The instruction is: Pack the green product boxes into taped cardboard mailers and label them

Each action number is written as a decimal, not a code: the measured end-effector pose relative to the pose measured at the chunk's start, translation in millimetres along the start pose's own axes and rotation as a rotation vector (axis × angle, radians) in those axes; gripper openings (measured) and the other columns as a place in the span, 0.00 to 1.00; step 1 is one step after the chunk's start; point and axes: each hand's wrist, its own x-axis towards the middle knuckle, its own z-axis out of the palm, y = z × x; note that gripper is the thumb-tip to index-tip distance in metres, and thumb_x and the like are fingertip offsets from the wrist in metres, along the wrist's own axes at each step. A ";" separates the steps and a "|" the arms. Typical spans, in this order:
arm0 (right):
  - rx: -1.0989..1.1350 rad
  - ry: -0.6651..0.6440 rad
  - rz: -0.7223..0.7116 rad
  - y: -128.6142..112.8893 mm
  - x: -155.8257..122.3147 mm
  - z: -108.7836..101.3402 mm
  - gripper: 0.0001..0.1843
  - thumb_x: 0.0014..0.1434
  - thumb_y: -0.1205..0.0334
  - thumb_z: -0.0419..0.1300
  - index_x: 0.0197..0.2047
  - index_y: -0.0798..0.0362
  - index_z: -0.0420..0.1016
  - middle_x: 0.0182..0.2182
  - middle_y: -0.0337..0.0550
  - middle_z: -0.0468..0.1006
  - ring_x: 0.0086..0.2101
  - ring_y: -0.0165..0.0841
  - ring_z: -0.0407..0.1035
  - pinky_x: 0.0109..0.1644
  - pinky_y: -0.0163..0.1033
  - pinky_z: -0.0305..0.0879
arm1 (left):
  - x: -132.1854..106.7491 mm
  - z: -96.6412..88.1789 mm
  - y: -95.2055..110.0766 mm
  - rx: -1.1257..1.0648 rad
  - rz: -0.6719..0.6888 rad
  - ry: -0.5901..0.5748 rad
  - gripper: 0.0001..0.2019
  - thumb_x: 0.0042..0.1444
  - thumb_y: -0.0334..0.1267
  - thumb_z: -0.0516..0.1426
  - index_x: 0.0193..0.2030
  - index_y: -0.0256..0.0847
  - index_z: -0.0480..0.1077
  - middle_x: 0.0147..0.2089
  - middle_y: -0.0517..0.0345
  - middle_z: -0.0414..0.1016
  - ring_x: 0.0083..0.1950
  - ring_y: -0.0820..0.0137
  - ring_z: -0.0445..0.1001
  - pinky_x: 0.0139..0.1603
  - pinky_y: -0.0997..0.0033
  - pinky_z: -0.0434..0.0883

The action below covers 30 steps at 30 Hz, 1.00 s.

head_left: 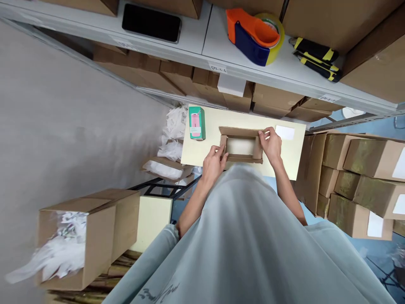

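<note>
Cardboard box (245, 159) is standing open on the worktop (196, 154). Left hand (214, 164) is gripping its left end, fingers nearly closed; right hand (272, 142) is pinching the far right corner. Box-forming is apparently in hand; next move is likely calling for keeping it square.

Even light, soft shadow on grey wall (63, 109) (faint), edges stretched

Packing corner of a stockroom

We take this for a stockroom's packing spot: labelled shelving (194, 40) lined with cardboard boxes (175, 75), a tape dispenser (251, 46) and utility knives (313, 47) on it, a cream worktop (286, 158) below, taped cartons (363, 158) stacked nearby, and an open carton (99, 240) stuffed with white scraps (68, 245).
</note>
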 end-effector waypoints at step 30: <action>0.143 -0.096 0.132 24.5 -55.9 21.2 0.22 0.73 0.43 0.57 0.65 0.42 0.72 0.58 0.47 0.86 0.51 0.49 0.84 0.59 0.54 0.78 | 100.8 13.6 -34.8 -0.340 -0.007 0.057 0.07 0.67 0.38 0.68 0.49 0.43 0.86 0.53 0.50 0.81 0.46 0.62 0.83 0.58 0.58 0.82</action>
